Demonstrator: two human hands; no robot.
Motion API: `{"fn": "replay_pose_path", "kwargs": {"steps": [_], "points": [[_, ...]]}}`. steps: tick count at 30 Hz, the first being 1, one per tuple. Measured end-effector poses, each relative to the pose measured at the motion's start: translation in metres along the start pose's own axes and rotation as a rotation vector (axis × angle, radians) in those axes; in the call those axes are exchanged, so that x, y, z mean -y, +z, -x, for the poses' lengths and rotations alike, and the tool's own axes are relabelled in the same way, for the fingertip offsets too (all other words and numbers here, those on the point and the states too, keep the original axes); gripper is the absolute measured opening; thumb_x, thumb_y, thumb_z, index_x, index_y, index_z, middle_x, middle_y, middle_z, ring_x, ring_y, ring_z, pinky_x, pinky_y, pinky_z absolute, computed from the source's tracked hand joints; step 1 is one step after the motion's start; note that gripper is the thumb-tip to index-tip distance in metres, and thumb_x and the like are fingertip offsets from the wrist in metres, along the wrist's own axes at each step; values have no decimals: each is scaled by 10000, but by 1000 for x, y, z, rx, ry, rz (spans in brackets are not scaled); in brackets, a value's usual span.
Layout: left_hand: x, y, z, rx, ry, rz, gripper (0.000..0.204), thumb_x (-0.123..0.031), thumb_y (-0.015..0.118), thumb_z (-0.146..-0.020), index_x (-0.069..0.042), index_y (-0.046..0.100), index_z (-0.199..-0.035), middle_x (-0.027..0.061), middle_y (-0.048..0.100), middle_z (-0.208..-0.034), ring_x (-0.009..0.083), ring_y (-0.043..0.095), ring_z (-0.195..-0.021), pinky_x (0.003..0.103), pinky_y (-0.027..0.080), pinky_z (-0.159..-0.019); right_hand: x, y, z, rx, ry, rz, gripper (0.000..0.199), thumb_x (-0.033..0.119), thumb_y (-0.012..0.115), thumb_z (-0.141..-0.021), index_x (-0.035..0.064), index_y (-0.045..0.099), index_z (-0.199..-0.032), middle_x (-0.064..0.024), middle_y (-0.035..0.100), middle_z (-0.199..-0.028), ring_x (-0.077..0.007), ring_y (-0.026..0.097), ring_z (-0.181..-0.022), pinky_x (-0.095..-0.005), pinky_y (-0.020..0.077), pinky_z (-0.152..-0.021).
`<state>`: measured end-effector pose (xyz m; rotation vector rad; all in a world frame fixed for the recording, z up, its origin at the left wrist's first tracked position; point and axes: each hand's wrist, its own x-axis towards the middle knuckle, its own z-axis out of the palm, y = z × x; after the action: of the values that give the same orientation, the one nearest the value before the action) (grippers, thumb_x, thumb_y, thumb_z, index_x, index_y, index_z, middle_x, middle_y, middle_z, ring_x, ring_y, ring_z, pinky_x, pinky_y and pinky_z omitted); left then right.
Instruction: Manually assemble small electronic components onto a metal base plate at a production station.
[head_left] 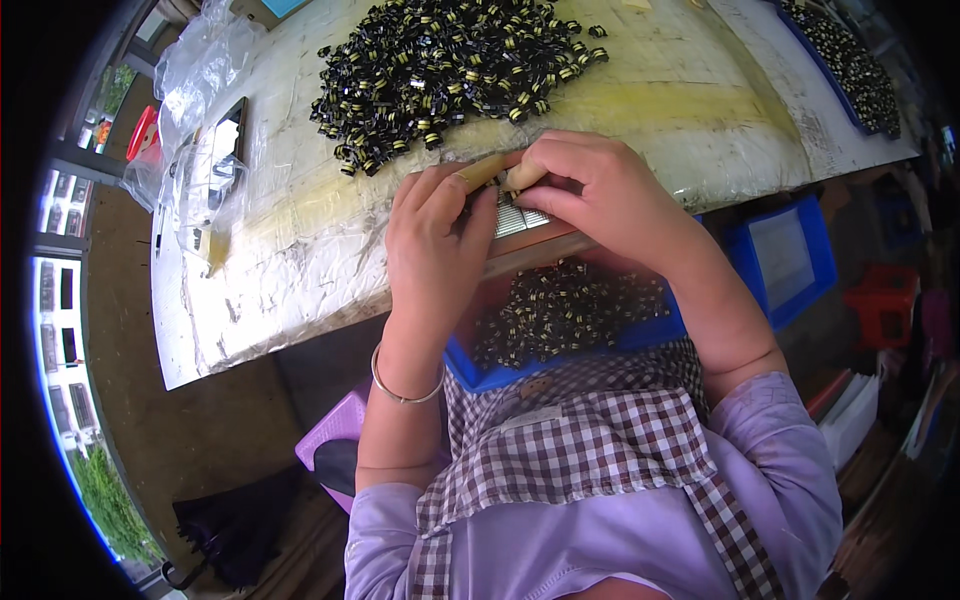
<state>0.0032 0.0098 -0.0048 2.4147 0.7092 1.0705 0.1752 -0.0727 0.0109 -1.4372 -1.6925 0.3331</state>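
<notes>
My left hand (432,240), with a bangle on its wrist, bends over the near edge of the table, thumb and forefinger pinched together. A yellowish cover wraps its forefinger. Against it, my right hand (600,185) pinches with thumb and covered forefinger. What sits between the fingertips is small and mostly hidden. Just below them lies a silver ribbed metal piece (512,219) on a reddish-brown block (535,241) at the table edge. Beyond both hands spreads a heap of small black-and-yellow parts (440,80).
A blue tray (480,378) with similar parts rests at my lap, under the table edge. Another blue tray (820,240) stands to the right, beside a red stool (882,305). Clear plastic bags (205,70) and a phone-like dark-framed object (222,150) lie on the left of the plastic-covered table (290,270).
</notes>
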Motion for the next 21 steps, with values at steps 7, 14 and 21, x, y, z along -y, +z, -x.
{"fn": "replay_pose_path", "kwargs": {"steps": [7, 14, 21], "points": [[0, 0, 1, -19, 13, -12, 118, -67, 683, -801, -4, 649, -895, 115, 649, -941, 309, 595, -882, 398, 489, -769, 11, 2, 3, -15, 78, 64, 123, 35, 719, -786, 26, 645, -883, -87, 643, -851, -241, 627, -775, -329, 496, -695], [2, 3, 0, -29, 17, -33, 142, -53, 686, -809, -11, 681, -945, 105, 656, -897, 278, 596, -836, 370, 483, -751, 6, 3, 5, -43, 87, 42, 133, 52, 729, -789, 33, 655, -897, -81, 657, -857, -229, 640, -786, -323, 501, -703], [-2, 5, 0, 49, 128, 14, 142, -78, 697, -794, -50, 698, -934, 87, 616, -825, 287, 577, -795, 393, 467, -698, -6, -11, -15, -189, 302, -103, 150, 168, 716, -848, 34, 681, -904, -47, 674, -735, -135, 634, -702, -306, 483, -626]]}}
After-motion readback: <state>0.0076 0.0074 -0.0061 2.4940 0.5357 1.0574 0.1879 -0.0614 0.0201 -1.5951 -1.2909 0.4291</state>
